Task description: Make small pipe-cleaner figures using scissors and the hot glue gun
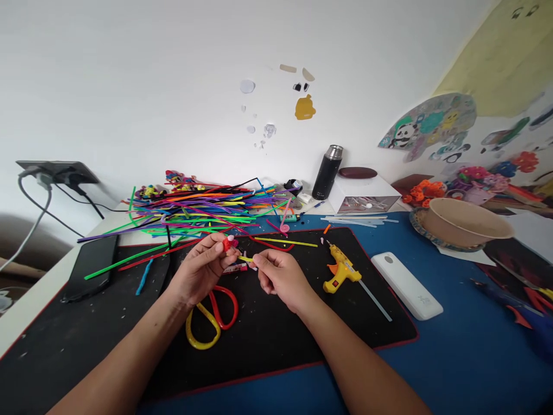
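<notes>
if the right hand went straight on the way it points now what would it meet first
Past the yellow stem it holds, the right hand would probably meet the left hand, which holds a red piece, though depth is unclear.

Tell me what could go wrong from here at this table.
The small red piece in the left grip might slip if the right grip tugs the yellow strip. The glue gun lying on the mat, if hot, could scorch it. The left forearm might snag the scissor handles beside it.
</notes>
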Demonstrator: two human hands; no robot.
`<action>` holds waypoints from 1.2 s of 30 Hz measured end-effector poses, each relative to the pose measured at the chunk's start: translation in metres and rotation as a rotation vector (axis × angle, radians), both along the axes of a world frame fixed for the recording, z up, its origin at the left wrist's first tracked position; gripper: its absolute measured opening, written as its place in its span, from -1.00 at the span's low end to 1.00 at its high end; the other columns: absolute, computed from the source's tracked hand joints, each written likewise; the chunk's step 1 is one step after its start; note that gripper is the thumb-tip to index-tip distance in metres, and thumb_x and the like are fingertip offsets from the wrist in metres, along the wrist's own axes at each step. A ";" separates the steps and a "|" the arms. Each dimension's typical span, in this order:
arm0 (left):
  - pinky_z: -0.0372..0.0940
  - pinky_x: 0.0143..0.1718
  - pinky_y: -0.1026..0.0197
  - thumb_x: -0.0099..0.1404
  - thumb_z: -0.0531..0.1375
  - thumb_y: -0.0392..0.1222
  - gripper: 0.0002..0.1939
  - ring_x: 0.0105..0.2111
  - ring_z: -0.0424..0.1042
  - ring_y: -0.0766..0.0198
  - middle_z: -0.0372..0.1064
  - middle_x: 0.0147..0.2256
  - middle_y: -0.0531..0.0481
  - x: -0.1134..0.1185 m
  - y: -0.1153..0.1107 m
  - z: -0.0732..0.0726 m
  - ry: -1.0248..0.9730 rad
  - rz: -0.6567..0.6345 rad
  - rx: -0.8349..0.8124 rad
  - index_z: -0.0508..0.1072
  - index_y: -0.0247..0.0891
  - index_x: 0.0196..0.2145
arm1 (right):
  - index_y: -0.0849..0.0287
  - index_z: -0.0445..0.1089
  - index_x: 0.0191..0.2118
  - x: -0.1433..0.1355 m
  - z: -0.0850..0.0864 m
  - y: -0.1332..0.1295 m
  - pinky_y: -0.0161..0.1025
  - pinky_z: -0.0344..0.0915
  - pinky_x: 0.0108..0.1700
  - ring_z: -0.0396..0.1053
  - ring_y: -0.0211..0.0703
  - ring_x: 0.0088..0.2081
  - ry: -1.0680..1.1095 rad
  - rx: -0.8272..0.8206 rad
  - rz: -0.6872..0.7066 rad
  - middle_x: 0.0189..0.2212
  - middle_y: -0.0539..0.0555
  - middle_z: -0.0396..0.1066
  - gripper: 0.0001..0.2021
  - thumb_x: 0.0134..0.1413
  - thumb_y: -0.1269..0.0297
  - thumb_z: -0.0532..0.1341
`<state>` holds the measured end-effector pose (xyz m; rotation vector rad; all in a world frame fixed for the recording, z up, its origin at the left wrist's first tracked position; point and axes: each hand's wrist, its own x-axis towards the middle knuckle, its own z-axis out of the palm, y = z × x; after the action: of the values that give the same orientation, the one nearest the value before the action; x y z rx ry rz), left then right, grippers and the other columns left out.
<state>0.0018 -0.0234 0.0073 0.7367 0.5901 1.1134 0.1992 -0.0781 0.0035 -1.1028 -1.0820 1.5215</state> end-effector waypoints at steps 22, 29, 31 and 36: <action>0.55 -0.23 0.29 0.14 0.54 -0.22 -0.77 -0.39 0.63 0.26 0.63 -0.35 -0.06 0.007 -0.003 0.001 0.096 -0.118 0.056 0.64 -0.31 -0.27 | 0.03 0.55 -0.25 -0.001 0.000 -0.008 -0.27 0.16 -0.35 0.42 -0.17 -0.48 -0.704 0.437 0.022 -0.50 -0.02 0.50 -0.75 0.45 0.21 0.15; 0.56 -0.26 0.27 0.16 0.53 -0.19 -0.74 -0.37 0.63 0.23 0.64 -0.35 -0.10 0.003 -0.001 -0.004 0.115 -0.098 0.057 0.68 -0.29 -0.20 | 0.03 0.56 -0.17 0.000 -0.005 -0.007 -0.31 0.21 -0.38 0.41 -0.25 -0.57 -0.596 0.373 0.043 -0.53 -0.07 0.49 -0.73 0.47 0.18 0.11; 0.55 -0.28 0.28 0.16 0.53 -0.19 -0.70 -0.39 0.62 0.24 0.65 -0.34 -0.11 0.002 0.001 -0.006 0.123 -0.052 0.050 0.69 -0.28 -0.15 | 0.03 0.56 -0.10 0.000 -0.007 -0.007 -0.32 0.23 -0.39 0.42 -0.26 -0.58 -0.553 0.342 0.046 -0.53 -0.08 0.49 -0.74 0.47 0.17 0.10; 0.53 -0.27 0.32 0.07 0.57 -0.16 -0.66 -0.35 0.61 0.24 0.65 -0.34 -0.14 0.002 0.005 -0.010 0.182 0.069 0.013 0.71 -0.34 -0.21 | 0.07 0.54 -0.10 -0.001 -0.007 -0.007 -0.34 0.27 -0.43 0.42 -0.27 -0.58 -0.478 0.298 0.015 -0.53 -0.06 0.48 -0.74 0.45 0.15 0.11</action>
<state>0.0036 -0.0186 -0.0029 0.8400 0.7674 1.1219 0.1978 -0.0849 -0.0030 -1.2768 -1.5850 1.0796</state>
